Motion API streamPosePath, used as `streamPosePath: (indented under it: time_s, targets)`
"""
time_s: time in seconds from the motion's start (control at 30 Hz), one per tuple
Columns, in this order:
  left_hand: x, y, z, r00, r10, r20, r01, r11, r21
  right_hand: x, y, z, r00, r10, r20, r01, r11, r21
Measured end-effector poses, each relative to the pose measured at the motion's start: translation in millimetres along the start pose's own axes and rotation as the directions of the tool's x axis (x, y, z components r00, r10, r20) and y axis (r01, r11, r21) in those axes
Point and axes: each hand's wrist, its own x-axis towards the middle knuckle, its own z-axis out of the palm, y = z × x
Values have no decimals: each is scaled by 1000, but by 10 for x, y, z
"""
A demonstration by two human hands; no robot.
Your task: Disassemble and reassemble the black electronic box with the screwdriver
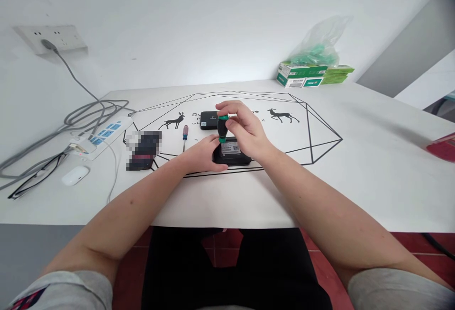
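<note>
My right hand is closed round the handle of a green and black screwdriver, which stands nearly upright. Beneath it lies a black hard drive case, with a drive bearing a white printed label inside. The screwdriver's tip is too small to make out against the drive. Thumb and fingers of my left hand grip the left side of the case on the tabletop. Just behind sits a flat black cover with a small pale sticker. A second screwdriver, with a reddish and blue handle, lies left of it.
On the left are a blurred dark phone-like object, a white power strip, coiled grey cable, glasses and a white earbud case. Green and white boxes with a plastic bag stand back right.
</note>
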Motion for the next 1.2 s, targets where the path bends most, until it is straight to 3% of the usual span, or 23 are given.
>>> streamPosePath:
  time_s: [0.2, 0.43, 0.7, 0.83, 1.03, 1.2]
  targets:
    - [-16, -6, -23, 1000, -18, 8, 18, 1000, 10, 36, -2, -18, 992, -115, -57, 108, 987, -120]
    - [-28, 5, -46, 996, -70, 47, 68, 996, 49, 11, -65, 45, 989, 140, -54, -134, 986, 100]
    - [-35, 27, -59, 992, -98, 77, 95, 994, 48, -5, -120, 79, 956, 290, 35, -291, 934, 209]
    - [-29, -28, -32, 995, -74, 60, 70, 996, 58, -11, -107, 48, 974, 221, 56, -227, 963, 146]
    - [-26, -10, -44, 996, -69, 64, 64, 995, 75, 34, -49, -33, 999, -15, 29, 18, 992, -124]
    - [-28, 50, -66, 992, -99, 82, 92, 992, 84, 45, -10, -22, 996, -84, -6, 83, 989, -120]
